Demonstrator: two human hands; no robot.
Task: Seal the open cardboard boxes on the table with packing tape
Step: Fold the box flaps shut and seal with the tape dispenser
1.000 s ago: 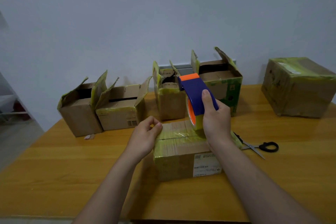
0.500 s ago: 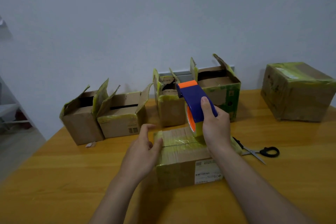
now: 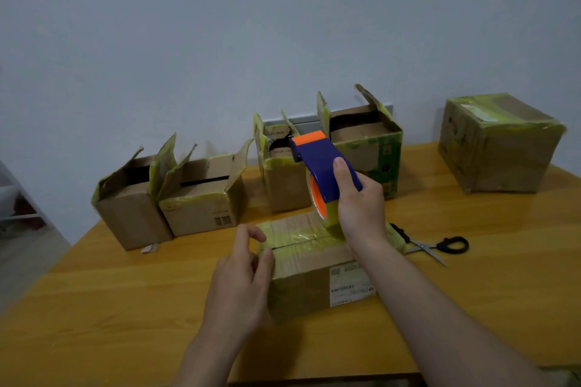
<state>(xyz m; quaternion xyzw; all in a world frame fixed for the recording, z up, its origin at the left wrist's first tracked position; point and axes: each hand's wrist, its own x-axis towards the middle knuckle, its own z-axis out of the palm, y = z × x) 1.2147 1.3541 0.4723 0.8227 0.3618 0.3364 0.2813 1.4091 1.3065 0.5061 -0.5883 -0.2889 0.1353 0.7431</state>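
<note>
At ten o'clock from the box I am taping (image 3: pixel 309 264), the leftmost open box (image 3: pixel 129 210) and its neighbour (image 3: pixel 201 207) stand touching, flaps up. My left hand (image 3: pixel 239 283) hovers at the near box's nine o'clock edge, fingers loosely spread and gripping nothing; I cannot tell whether the thumb touches the cardboard. That box sits on the table (image 3: pixel 94 308) right before me, flaps down, with yellowish tape (image 3: pixel 298 234) along the seam. It looks light and thin-walled, so I judge it will slide or dent under pressure, and is best steadied flat against a side wall. A third open box (image 3: pixel 286 188) stands at twelve. My right hand (image 3: pixel 361 210) is wrapped round the blue-and-orange tape dispenser (image 3: pixel 320 163), roll resting on the top toward three o'clock. Behind it stands a fourth open box (image 3: pixel 361 151); scissors (image 3: pixel 435 247) lie at three, and a sealed box (image 3: pixel 500 151) sits at two. My forearm hides the near box's right end, and its label is unreadable.
</note>
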